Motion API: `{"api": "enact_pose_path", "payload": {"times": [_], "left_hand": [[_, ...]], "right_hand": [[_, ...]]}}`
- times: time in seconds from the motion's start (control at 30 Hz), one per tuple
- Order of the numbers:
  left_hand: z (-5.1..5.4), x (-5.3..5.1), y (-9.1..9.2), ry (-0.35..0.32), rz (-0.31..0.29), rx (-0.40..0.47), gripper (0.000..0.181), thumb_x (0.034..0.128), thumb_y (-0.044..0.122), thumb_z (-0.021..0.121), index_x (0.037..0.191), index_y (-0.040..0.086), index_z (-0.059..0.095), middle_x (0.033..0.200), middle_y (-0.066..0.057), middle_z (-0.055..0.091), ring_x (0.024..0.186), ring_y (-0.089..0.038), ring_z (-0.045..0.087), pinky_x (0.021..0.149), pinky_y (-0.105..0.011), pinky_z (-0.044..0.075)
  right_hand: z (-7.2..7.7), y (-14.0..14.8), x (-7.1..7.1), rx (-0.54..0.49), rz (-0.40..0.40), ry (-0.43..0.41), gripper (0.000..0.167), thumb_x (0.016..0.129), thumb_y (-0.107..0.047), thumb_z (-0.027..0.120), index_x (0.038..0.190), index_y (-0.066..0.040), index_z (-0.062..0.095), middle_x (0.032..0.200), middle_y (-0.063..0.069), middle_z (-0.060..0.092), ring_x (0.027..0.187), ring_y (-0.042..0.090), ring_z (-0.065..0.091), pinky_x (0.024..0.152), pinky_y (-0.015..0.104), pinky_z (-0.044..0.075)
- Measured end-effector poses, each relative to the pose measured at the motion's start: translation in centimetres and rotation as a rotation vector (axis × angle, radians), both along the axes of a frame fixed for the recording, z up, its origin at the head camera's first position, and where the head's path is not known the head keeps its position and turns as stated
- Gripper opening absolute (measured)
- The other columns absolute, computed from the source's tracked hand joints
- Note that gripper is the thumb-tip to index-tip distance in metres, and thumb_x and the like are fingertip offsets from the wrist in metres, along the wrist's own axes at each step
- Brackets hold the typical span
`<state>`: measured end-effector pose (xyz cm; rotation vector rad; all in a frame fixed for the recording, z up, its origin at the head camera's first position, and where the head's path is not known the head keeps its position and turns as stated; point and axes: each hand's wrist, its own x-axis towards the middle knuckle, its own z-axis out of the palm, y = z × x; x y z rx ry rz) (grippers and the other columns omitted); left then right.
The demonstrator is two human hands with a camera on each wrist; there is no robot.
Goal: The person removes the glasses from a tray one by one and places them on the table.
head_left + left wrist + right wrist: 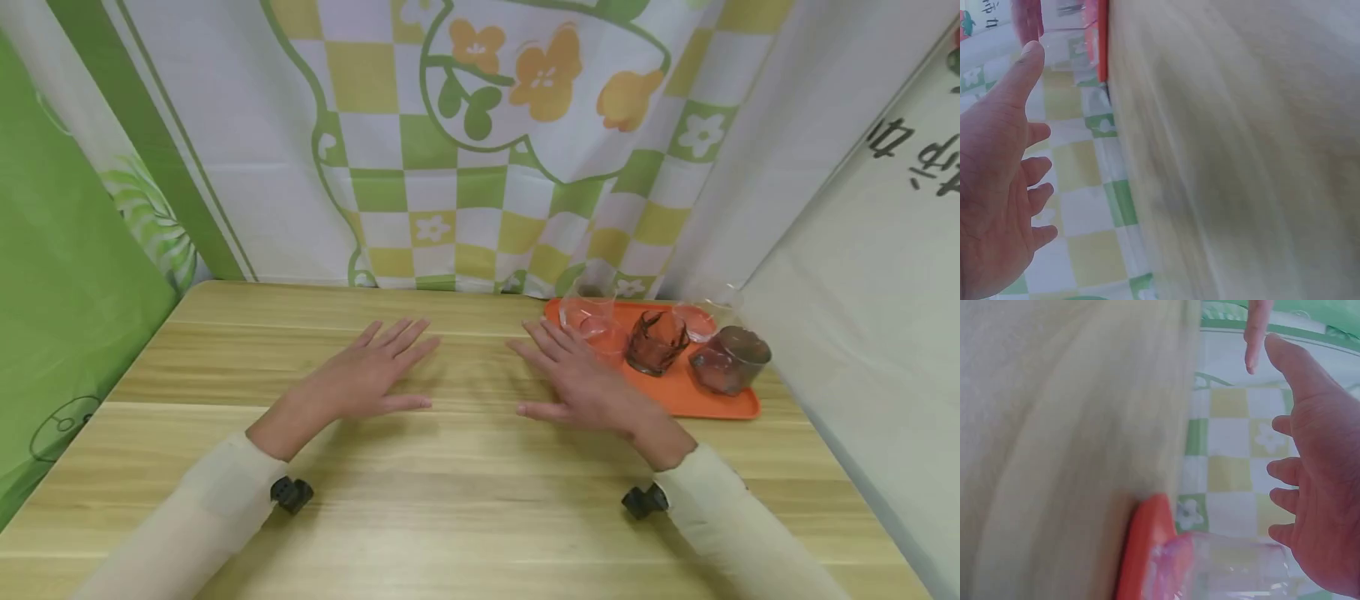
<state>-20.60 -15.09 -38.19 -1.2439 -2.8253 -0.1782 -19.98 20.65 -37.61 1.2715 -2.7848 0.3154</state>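
Both hands hover over the wooden table with fingers extended and nothing held. My left hand (363, 375) is left of the middle, palm down, thumb spread toward the right. Opposite it, my right hand (581, 379) reaches in beside the orange tray (720, 407), partly covering its left end in the head view. On the tray stand a clear glass (588, 304) at the left, a dark faceted glass (657, 343), another clear glass (708, 312) behind and a dark tinted glass (730, 360) at the right. In the right wrist view, a clear glass (1238, 565) shows below the hand.
The wooden table (465, 500) backs onto a checkered, flowered curtain (472, 192). Green cloth (75, 250) hangs at the left, and a white sheet with dark writing (870, 275) at the right. A small black camera sits on each wrist.
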Motion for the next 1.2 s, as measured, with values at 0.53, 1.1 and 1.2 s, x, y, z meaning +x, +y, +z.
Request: {"api": "enact_pose_path", "payload": {"times": [0.53, 1.1, 1.2], "left_hand": [[-0.2, -0.5, 5.0, -0.047, -0.033, 0.008, 0.087, 0.1007, 0.067, 0.048, 0.164, 0.012, 0.026, 0.169, -0.016, 0.016, 0.154, -0.035, 0.017, 0.12, -0.059, 0.016], [-1.8, -1.1, 10.7, -0.065, -0.039, 0.032, 0.087, 0.1011, 0.066, 0.048, 0.164, 0.011, 0.026, 0.169, -0.016, 0.018, 0.153, -0.036, 0.021, 0.12, -0.056, 0.021], [-2.0, -1.2, 11.7, -0.072, -0.034, 0.021, 0.086, 0.1013, 0.067, 0.047, 0.164, 0.012, 0.026, 0.169, -0.015, 0.018, 0.153, -0.034, 0.021, 0.12, -0.055, 0.021]], "right_hand": [[3.7, 5.2, 0.9, -0.095, -0.123, 0.029, 0.079, 0.098, -0.04, 0.071, 0.162, -0.014, 0.033, 0.169, 0.016, 0.018, 0.155, 0.038, 0.011, 0.121, 0.058, 0.011], [4.3, 11.7, 1.0, -0.209, -0.294, 0.057, 0.068, 0.095, -0.022, 0.077, 0.152, -0.002, 0.047, 0.155, 0.025, 0.042, 0.146, 0.049, 0.028, 0.11, 0.069, 0.029], [4.3, 13.0, 1.1, -0.232, -0.29, 0.103, 0.061, 0.095, -0.011, 0.075, 0.15, -0.001, 0.049, 0.15, 0.027, 0.046, 0.141, 0.051, 0.034, 0.108, 0.068, 0.031]]}}
